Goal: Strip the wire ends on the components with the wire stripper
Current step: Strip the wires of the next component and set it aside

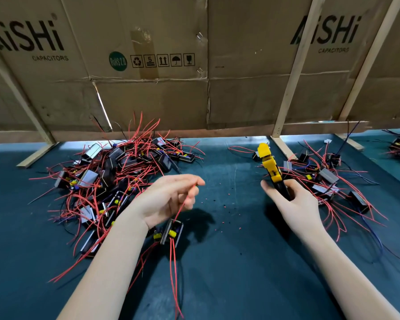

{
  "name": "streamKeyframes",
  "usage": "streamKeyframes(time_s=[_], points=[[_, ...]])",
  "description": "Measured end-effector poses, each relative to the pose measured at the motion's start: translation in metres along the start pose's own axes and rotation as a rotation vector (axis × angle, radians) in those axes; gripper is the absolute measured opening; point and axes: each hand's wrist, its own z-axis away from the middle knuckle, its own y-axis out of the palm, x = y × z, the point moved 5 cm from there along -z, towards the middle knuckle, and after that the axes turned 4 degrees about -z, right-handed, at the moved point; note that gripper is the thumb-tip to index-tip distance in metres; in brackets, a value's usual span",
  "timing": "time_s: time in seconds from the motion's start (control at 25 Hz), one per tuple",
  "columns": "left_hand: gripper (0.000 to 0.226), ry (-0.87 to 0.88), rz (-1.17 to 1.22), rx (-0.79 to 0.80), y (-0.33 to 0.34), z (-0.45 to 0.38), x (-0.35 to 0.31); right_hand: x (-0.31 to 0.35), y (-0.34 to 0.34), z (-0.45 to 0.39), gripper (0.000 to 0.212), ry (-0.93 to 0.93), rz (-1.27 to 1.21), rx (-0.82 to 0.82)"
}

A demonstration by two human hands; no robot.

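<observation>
Left hand (pixel 169 199) pinching thin red wire (pixel 183 206); right hand (pixel 293 204) clenched round wire stripper (pixel 271 168).
Boxy black-and-metal component (pixel 172 232) w/ yellow part dangling from that wire, just above dark teal matte table (pixel 229 273); stripper yellow plastic head, black handles, pointing up and away; tangled heap of similar components (pixel 116 176) w/ red leads at left, smaller pile (pixel 328 181) right; tiny red insulation bits (pixel 224 205) scattered btwn hands; creased cardboard wall (pixel 194 65) on pale wood struts behind.

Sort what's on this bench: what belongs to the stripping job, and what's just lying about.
Job: wire stripper in right hand; red wire pinched by left hand, component dangling; component piles.
Lying about: insulation bits, cardboard wall.
</observation>
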Motion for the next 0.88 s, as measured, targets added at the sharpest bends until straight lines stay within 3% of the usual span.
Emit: streamKeyframes(time_s=[0.12,0.4,0.56,0.68,0.88], points=[[0.013,-0.054,-0.263,-0.069,-0.005,-0.001,0.011,0.0,0.001,0.001,0.041,-0.006,0.013,0.007],[0.007,-0.009,-0.385,-0.167,-0.019,0.006,0.002,0.002,0.001,0.001,0.035,-0.045,0.08,0.001],[0.006,0.0,-0.404,-0.058,-0.004,0.006,0.005,0.009,-0.001,0.002,0.034,-0.23,0.411,-0.085],[0.01,0.081,-0.414,0.065,0.017,0.007,0.004,0.014,0.005,0.006,0.045,-0.437,0.674,-0.162],[0.006,0.164,-0.419,-0.006,0.033,0.002,0.008,0.019,0.014,0.012,0.053,-0.592,0.868,-0.234]])
